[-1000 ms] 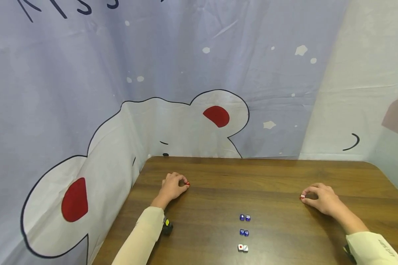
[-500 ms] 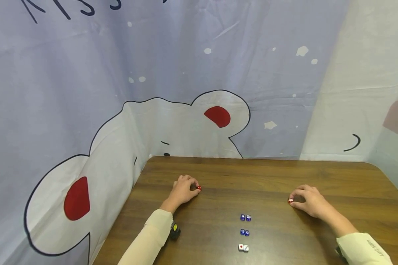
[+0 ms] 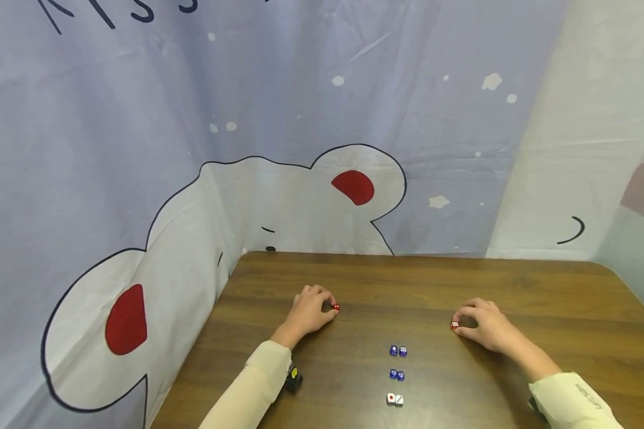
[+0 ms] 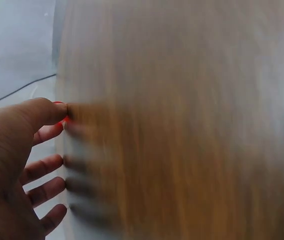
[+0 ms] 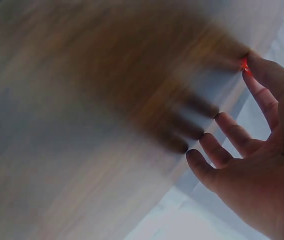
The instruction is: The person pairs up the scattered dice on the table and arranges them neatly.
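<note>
Between thumb and index finger, my left hand [image 3: 310, 310] pinches a small red die [image 3: 336, 307] low over the table, left of the middle. A second red die [image 3: 454, 325] is pinched the same way by my right hand [image 3: 484, 326], on the right side. Each wrist view catches only a sliver of red at the fingertips, where the left die [image 4: 65, 119] and the right die [image 5: 244, 64] are mostly covered. Between the hands and nearer to me lie a pair of blue dice [image 3: 398, 351], a second blue pair [image 3: 397, 375] and a white pair [image 3: 395, 400].
All this is on a brown wood-grain table [image 3: 386, 286] with rounded far corners. Behind and left of it hangs a pale curtain [image 3: 279, 89] with cartoon bear shapes. A black wrist device [image 3: 294, 379] shows at the left cuff.
Both hands have slid inward with their red dice, the left one rightward and slightly nearer, the right one leftward. The blue and white dice have stayed put.
</note>
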A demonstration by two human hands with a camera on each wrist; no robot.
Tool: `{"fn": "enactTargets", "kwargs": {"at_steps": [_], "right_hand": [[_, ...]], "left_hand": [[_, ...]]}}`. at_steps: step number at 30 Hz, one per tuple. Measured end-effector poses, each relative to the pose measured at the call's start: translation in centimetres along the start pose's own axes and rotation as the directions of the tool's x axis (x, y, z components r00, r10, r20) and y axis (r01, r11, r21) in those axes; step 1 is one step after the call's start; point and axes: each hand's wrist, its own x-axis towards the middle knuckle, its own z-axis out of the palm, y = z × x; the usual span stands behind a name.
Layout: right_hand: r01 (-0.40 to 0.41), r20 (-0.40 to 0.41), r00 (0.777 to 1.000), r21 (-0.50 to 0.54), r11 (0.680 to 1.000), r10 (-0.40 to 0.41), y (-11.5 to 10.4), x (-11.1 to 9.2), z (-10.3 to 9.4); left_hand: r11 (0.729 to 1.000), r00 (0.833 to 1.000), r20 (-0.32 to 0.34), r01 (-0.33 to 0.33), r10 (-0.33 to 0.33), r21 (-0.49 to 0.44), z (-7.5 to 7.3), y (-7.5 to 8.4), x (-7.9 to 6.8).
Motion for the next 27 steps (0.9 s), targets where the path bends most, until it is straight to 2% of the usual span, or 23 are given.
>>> {"fn": "enactTargets", "kwargs": {"at_steps": [14,27], "right_hand": [[-0.025,0.020,0.999,-0.007,1.000,0.025,-1.8,1.0,0.9],[-0.003,0.048,0.999,0.006,1.000,0.002,-4.3,2.4,2.4]], "left_hand": [[0.998,0.998,0.030,-0.052,0.051,0.035,0.8,3.3,0.6],[0.992,0.992,0.063,-0.109,0.106,0.056,2.0,6.5,0.6]]}}
